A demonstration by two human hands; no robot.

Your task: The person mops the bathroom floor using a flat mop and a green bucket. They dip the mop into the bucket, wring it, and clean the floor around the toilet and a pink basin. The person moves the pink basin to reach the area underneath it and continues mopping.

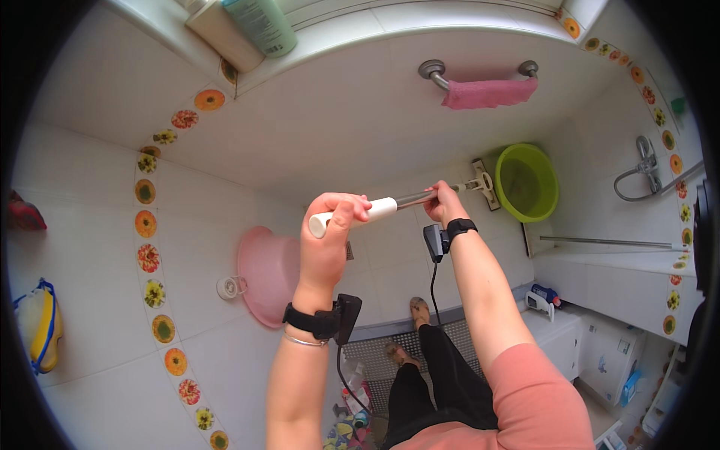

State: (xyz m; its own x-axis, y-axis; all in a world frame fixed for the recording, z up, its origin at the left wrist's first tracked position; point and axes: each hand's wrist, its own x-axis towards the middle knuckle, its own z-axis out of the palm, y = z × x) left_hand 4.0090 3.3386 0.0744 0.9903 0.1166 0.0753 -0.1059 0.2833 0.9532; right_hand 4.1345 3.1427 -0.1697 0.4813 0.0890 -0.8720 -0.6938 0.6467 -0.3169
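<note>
A long-handled mop [416,198] with a white grip, a metal shaft and a flat white head [484,185] stretches across the middle. My left hand [330,232] is closed around the white grip near its end. Farther along, my right hand [445,204] wraps round the metal shaft. Just past that hand, the mop head lies close beside a green basin [527,183] on the far right. Part of the shaft is hidden by my right hand. Each wrist wears a black strap with a small device and a cable.
A pink basin [268,277] leans by the left wall. A pink cloth [491,94] hangs on a rail above, and bottles [259,26] stand on the ledge. At right are a shower tap [646,166] and a white cabinet [611,356]. A grey mat [375,367] lies under my feet.
</note>
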